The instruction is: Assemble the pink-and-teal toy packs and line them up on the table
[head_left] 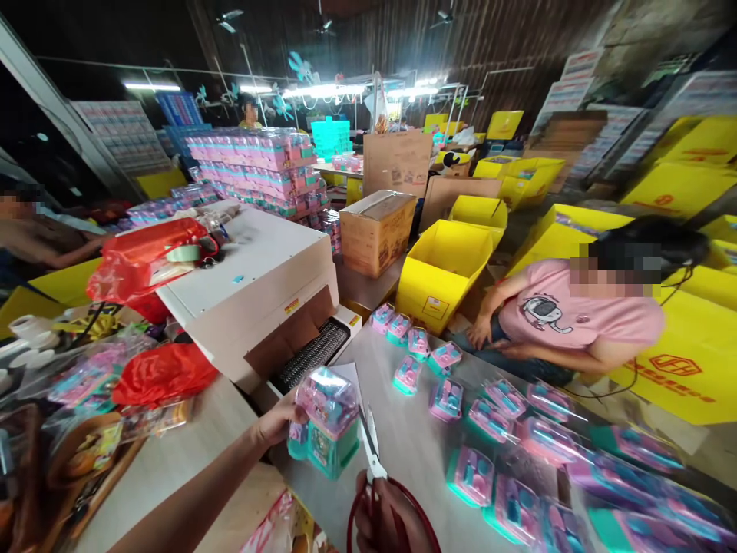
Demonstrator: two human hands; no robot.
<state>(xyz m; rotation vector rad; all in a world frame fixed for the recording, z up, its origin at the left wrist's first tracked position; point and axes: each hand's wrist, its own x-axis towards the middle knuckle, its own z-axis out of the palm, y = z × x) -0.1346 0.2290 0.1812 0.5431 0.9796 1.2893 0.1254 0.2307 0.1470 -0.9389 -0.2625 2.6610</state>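
My left hand (280, 421) grips a pink and teal toy (328, 422) wrapped in clear film, holding it just above the table. My right hand (387, 516) holds red-handled scissors (371, 445), blades open and pointing up beside the toy's right edge. Several more wrapped pink and teal toys (477, 418) lie spread on the grey table (408, 445) to the right.
A white shrink-wrap machine (259, 284) with a conveyor mouth stands at the left. Red plastic bags (143, 261) and clutter sit further left. A person in a pink shirt (576, 315) sits across the table among yellow boxes (443, 269). A cardboard carton (377, 230) and stacked toys (259, 165) stand behind.
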